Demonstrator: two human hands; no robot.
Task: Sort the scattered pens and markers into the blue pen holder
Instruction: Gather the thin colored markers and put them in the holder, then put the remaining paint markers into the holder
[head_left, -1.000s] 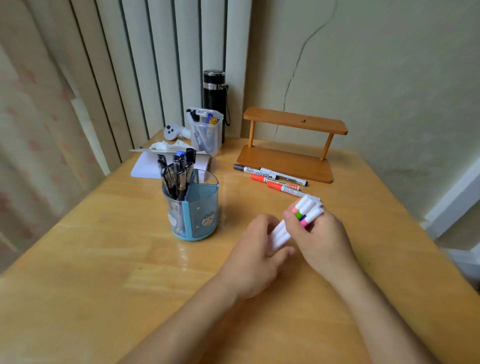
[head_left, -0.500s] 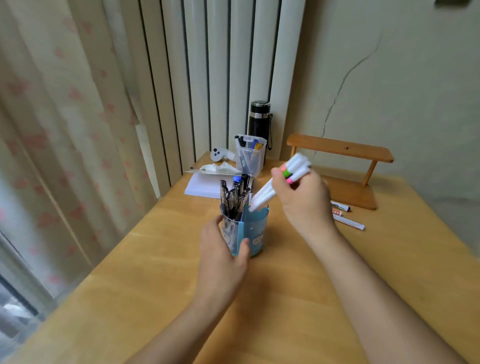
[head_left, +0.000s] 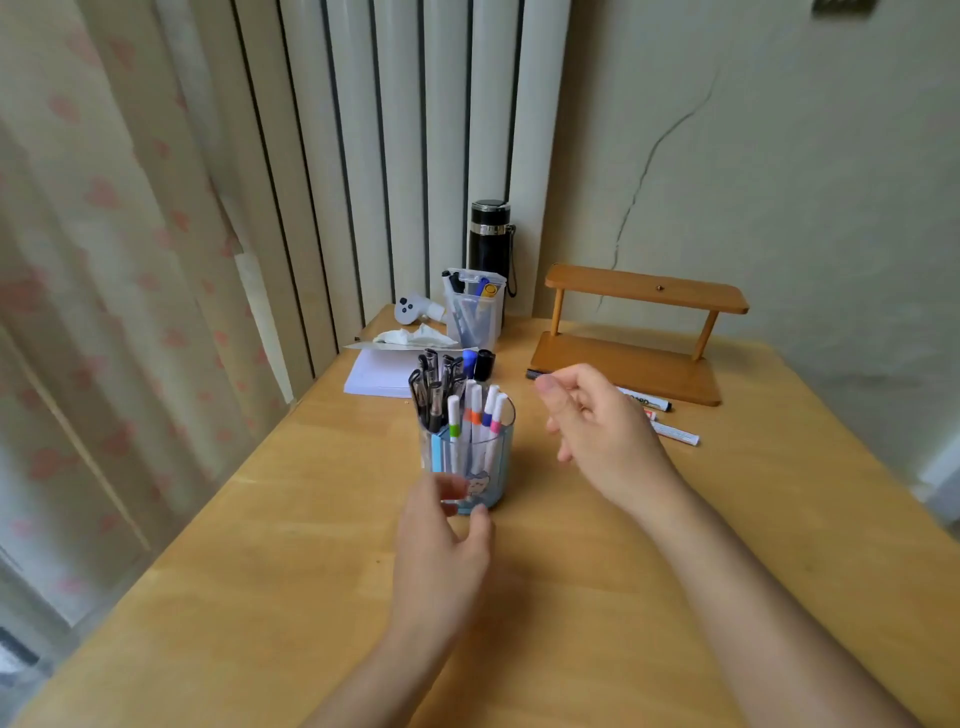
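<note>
Right hand (head_left: 602, 436) is hanging open, empty; left hand (head_left: 441, 540) is loosely cupping the holder (head_left: 470, 457). Remaining markers (head_left: 660, 415) are lying just beyond the right hand: light, stiff, smooth; pinch mid-barrel.

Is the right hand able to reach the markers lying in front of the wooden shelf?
Probably yes: the right hand is empty and open, just before the markers, with nothing between them.

White markers (head_left: 475, 415) upright in the holder (head_left: 488, 462), left hand (head_left: 441, 540) at its base, empty right hand (head_left: 597, 431) beside it
</note>
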